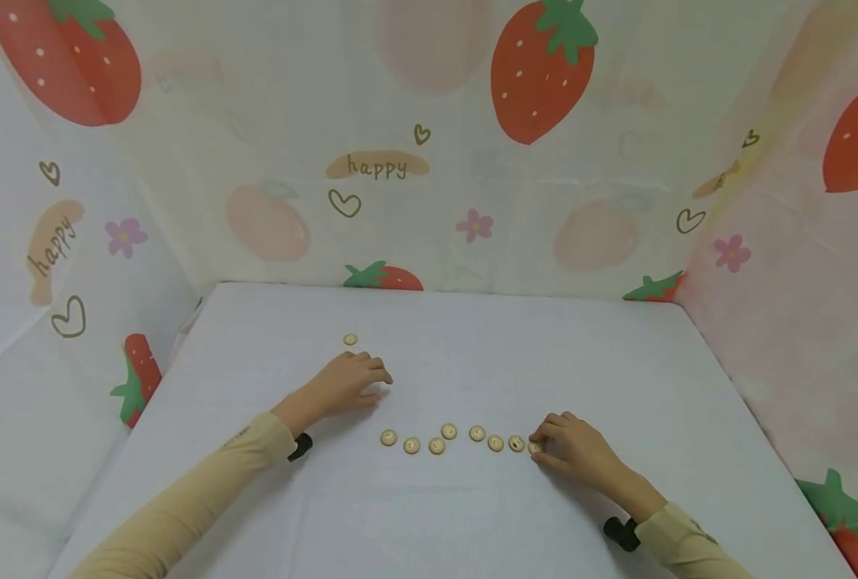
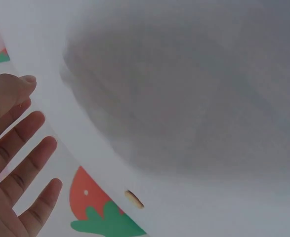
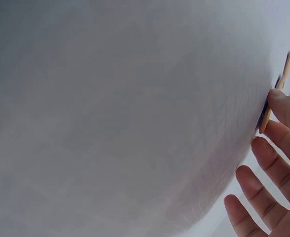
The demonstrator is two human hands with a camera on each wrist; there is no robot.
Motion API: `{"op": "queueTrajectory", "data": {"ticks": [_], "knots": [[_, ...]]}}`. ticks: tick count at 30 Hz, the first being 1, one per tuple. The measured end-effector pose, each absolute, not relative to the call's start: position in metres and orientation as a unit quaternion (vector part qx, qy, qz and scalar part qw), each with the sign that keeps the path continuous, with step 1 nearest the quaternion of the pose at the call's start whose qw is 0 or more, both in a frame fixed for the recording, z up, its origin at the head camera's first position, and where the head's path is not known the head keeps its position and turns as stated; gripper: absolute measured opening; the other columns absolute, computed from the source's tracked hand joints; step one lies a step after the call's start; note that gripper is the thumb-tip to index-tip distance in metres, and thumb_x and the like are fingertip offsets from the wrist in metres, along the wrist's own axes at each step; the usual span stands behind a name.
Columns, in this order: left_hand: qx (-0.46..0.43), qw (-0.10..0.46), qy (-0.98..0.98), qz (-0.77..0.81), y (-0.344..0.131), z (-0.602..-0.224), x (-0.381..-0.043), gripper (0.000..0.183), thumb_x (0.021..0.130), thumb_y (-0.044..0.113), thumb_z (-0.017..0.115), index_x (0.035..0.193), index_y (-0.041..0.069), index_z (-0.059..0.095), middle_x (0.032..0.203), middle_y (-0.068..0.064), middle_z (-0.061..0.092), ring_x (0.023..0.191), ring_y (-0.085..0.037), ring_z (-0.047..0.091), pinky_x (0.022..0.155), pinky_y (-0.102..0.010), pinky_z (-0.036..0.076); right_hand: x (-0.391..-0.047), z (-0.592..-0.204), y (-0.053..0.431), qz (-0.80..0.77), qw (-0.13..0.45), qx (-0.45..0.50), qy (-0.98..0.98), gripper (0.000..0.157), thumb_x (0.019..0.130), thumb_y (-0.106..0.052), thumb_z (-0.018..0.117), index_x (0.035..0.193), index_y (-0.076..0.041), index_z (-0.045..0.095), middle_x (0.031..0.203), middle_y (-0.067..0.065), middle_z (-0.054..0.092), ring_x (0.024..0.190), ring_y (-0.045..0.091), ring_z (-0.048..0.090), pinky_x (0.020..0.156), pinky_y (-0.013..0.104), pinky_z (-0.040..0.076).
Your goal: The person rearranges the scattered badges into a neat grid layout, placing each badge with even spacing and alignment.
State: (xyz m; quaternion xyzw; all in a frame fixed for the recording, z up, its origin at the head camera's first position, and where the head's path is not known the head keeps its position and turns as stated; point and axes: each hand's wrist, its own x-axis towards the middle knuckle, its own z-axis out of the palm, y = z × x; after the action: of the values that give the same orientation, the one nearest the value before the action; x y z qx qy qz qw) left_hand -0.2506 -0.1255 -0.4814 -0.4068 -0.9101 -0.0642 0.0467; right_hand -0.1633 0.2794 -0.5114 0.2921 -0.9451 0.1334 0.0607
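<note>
Several round, light wooden buttons form an uneven row on the white table. My right hand is at the row's right end and pinches the last button between thumb and forefinger. The right wrist view shows that button edge-on, the other fingers spread loosely below it. My left hand is held over the table to the upper left of the row, fingers relaxed and holding nothing. A single button lies just beyond it; the left wrist view catches this button apart from the fingers.
The table is covered by a white cloth. Behind it and at both sides hang curtains printed with strawberries, hearts and the word "happy". A black wrist camera sits under the right wrist, another under the left.
</note>
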Motion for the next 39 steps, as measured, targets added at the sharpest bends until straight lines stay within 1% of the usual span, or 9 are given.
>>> {"op": "queueTrajectory", "data": {"ticks": [5,10,14,18,22,27,31,35,39], "knots": [[-0.43,0.037,-0.9,-0.061,-0.122,-0.48,-0.244,0.024,0.083,0.023,0.068,0.106,0.018,0.067,0.102,0.003,0.063,0.097,-0.018,0.058,0.084,-0.041,0.047,-0.163,-0.51,0.279,0.137,0.063,0.298,-0.943,0.02,0.077,-0.029,0.074,0.091,-0.017,0.068,0.091,-0.01,0.062,0.083,0.008,0.053,0.071,0.03,0.048],[-0.459,0.006,-0.886,-0.072,-0.12,-0.483,-0.238,0.025,0.083,0.024,0.068,0.107,0.018,0.066,0.101,0.004,0.062,0.095,-0.016,0.056,0.087,-0.04,0.045,-0.163,-0.511,0.279,0.138,0.061,0.298,-0.943,0.02,0.077,-0.029,0.074,0.091,-0.017,0.068,0.091,-0.01,0.062,0.083,0.009,0.053,0.071,0.03,0.048],[-0.478,-0.014,-0.875,-0.073,-0.121,-0.487,-0.235,0.025,0.082,0.023,0.069,0.107,0.018,0.066,0.1,0.004,0.062,0.093,-0.014,0.055,0.087,-0.04,0.045,-0.163,-0.511,0.279,0.138,0.061,0.299,-0.942,0.02,0.077,-0.03,0.073,0.092,-0.017,0.068,0.091,-0.01,0.062,0.083,0.008,0.053,0.071,0.03,0.048],[-0.483,-0.032,-0.872,-0.066,-0.121,-0.488,-0.23,0.025,0.084,0.028,0.067,0.107,0.02,0.067,0.101,0.006,0.062,0.094,-0.012,0.055,0.087,-0.037,0.045,-0.162,-0.51,0.279,0.137,0.061,0.298,-0.943,0.02,0.077,-0.029,0.074,0.092,-0.017,0.068,0.091,-0.01,0.062,0.083,0.009,0.053,0.071,0.03,0.048],[-0.493,-0.036,-0.867,-0.061,-0.119,-0.488,-0.226,0.022,0.086,0.03,0.065,0.106,0.023,0.067,0.1,0.009,0.061,0.094,-0.009,0.054,0.087,-0.035,0.045,-0.162,-0.509,0.279,0.137,0.06,0.295,-0.944,0.02,0.077,-0.028,0.074,0.092,-0.017,0.068,0.091,-0.01,0.062,0.083,0.009,0.053,0.072,0.031,0.048],[-0.51,-0.04,-0.857,-0.065,-0.118,-0.488,-0.22,0.017,0.086,0.026,0.064,0.103,0.025,0.067,0.099,0.011,0.061,0.093,-0.008,0.054,0.087,-0.035,0.045,-0.161,-0.509,0.279,0.136,0.06,0.296,-0.943,0.02,0.077,-0.028,0.074,0.092,-0.017,0.068,0.09,-0.01,0.062,0.083,0.009,0.053,0.072,0.031,0.048],[-0.523,-0.035,-0.848,-0.072,-0.117,-0.488,-0.216,0.015,0.084,0.022,0.067,0.099,0.024,0.068,0.097,0.012,0.061,0.091,-0.007,0.054,0.085,-0.036,0.046,-0.161,-0.509,0.279,0.137,0.062,0.298,-0.943,0.02,0.077,-0.028,0.074,0.092,-0.017,0.068,0.09,-0.01,0.062,0.082,0.009,0.053,0.071,0.03,0.048],[-0.522,-0.041,-0.849,-0.066,-0.116,-0.485,-0.212,0.016,0.083,0.022,0.068,0.099,0.025,0.069,0.098,0.012,0.06,0.091,-0.007,0.054,0.084,-0.034,0.045,-0.161,-0.509,0.278,0.137,0.063,0.298,-0.943,0.02,0.077,-0.028,0.074,0.091,-0.017,0.068,0.089,-0.01,0.062,0.082,0.008,0.052,0.071,0.03,0.047],[-0.514,-0.053,-0.854,-0.056,-0.114,-0.484,-0.212,0.014,0.084,0.024,0.068,0.098,0.025,0.068,0.098,0.012,0.06,0.091,-0.006,0.053,0.084,-0.033,0.045,-0.161,-0.509,0.278,0.139,0.062,0.297,-0.943,0.019,0.077,-0.028,0.074,0.091,-0.017,0.068,0.089,-0.01,0.062,0.082,0.009,0.052,0.071,0.03,0.047]]}}
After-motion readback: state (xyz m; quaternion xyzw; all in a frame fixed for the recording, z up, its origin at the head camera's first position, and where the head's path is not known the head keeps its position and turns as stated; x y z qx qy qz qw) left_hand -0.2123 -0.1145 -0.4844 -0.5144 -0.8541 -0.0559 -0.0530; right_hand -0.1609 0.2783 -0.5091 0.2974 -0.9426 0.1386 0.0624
